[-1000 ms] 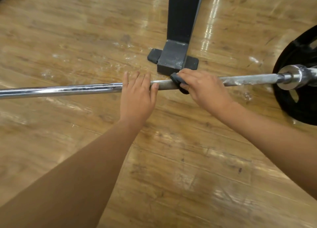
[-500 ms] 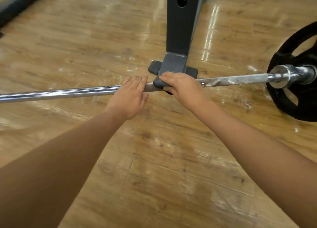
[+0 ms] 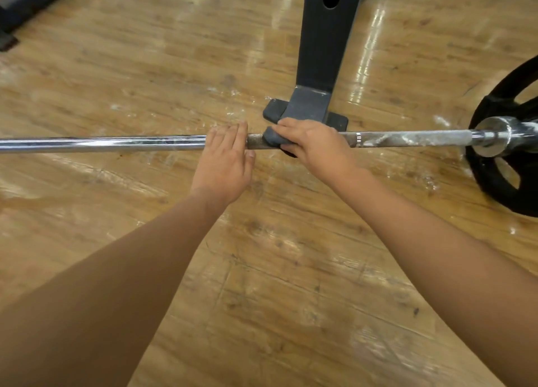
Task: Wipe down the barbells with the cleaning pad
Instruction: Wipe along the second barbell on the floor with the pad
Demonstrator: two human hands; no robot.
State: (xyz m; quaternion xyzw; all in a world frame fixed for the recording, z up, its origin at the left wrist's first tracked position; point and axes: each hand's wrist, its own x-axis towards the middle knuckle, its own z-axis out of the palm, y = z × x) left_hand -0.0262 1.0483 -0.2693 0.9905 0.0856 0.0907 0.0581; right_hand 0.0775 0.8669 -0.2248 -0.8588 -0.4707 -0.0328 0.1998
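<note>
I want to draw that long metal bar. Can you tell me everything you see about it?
The bar is a long, thin metal rod lying level, running left to right just above the wood floor. Its left part is smooth and shiny; its right part looks dull, rough and streaked with white dust. At the right end a thick silver collar meets a black plate. The left hand rests flat on it, and the right hand presses a dark pad around it.

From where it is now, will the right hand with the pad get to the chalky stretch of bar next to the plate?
Probably yes. The right hand holds the cleaning pad on the bar; the chalky stretch up to the weight plate is unobstructed.
</note>
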